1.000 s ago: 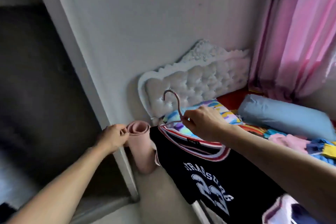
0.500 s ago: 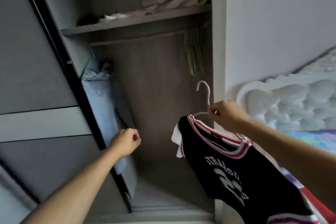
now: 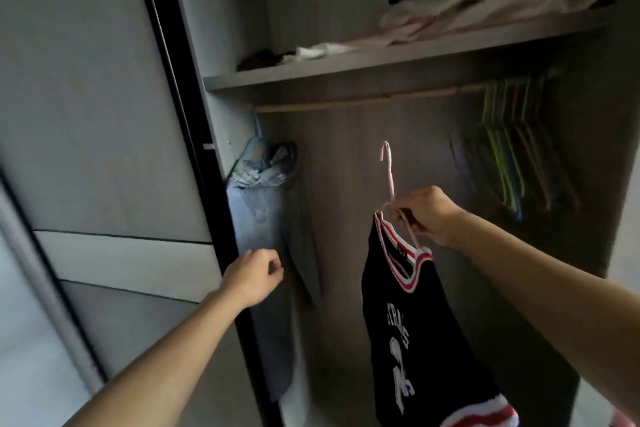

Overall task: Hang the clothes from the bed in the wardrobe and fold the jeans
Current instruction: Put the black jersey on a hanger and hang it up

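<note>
A black basketball jersey [image 3: 412,340] with red and white trim hangs on a pink hanger [image 3: 389,173]. My right hand [image 3: 427,215] grips the hanger just below its hook, inside the open wardrobe and well under the wooden rail [image 3: 363,101]. My left hand [image 3: 254,274] is curled, holds nothing, and hovers by the wardrobe's left edge in front of a light blue denim garment [image 3: 258,218] hanging at the rail's left end.
Several empty coloured hangers [image 3: 512,149] hang at the rail's right end. The shelf [image 3: 346,66] above carries piled clothes [image 3: 485,0]. A dark sliding door frame [image 3: 180,107] stands to the left.
The view turned from the bed to the wardrobe interior. My right hand carried the jersey on its hanger into the wardrobe opening and raised it. My left hand let go of the pink roll.
</note>
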Demonstrator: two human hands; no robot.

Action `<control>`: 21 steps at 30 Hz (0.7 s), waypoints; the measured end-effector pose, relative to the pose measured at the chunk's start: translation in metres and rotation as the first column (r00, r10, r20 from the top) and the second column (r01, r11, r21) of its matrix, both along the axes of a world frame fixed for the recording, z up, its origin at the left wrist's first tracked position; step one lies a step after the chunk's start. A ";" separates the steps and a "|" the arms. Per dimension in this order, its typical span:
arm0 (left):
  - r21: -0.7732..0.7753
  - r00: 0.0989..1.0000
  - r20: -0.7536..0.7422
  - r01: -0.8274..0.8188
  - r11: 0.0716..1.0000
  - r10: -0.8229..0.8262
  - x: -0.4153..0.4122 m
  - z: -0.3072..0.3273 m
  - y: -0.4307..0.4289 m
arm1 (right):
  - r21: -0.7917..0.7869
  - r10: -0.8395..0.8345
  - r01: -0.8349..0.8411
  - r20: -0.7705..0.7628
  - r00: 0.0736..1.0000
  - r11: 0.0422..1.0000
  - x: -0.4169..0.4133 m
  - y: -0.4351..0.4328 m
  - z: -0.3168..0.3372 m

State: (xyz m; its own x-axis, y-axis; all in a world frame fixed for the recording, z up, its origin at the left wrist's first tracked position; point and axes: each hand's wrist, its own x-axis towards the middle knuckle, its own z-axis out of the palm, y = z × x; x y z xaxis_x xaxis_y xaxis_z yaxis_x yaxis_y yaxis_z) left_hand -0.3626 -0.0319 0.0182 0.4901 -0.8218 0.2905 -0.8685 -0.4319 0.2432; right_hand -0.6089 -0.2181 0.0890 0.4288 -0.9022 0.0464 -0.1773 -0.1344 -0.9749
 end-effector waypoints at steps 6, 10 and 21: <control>-0.056 0.994 0.075 -0.079 0.995 0.083 0.061 0.033 -0.053 | 0.089 0.191 -0.206 0.151 0.970 0.974 0.117 -0.063 0.045; -0.035 0.983 0.159 -0.086 0.996 0.090 0.093 0.044 -0.066 | 0.076 0.218 -0.236 0.194 0.956 0.969 0.192 -0.097 0.070; -0.088 0.898 0.437 0.103 0.991 -0.055 0.192 0.107 -0.122 | 0.075 0.128 -0.152 0.253 0.959 0.986 0.366 -0.177 0.091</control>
State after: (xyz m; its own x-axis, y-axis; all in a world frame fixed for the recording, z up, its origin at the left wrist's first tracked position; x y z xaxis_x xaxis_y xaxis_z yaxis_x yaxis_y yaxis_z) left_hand -0.1711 -0.1536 0.1249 0.2309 -0.8051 0.5463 -0.9283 -0.3506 -0.1243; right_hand -0.2429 -0.3947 0.1799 0.5371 -0.8392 0.0851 0.0838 -0.0473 -0.9954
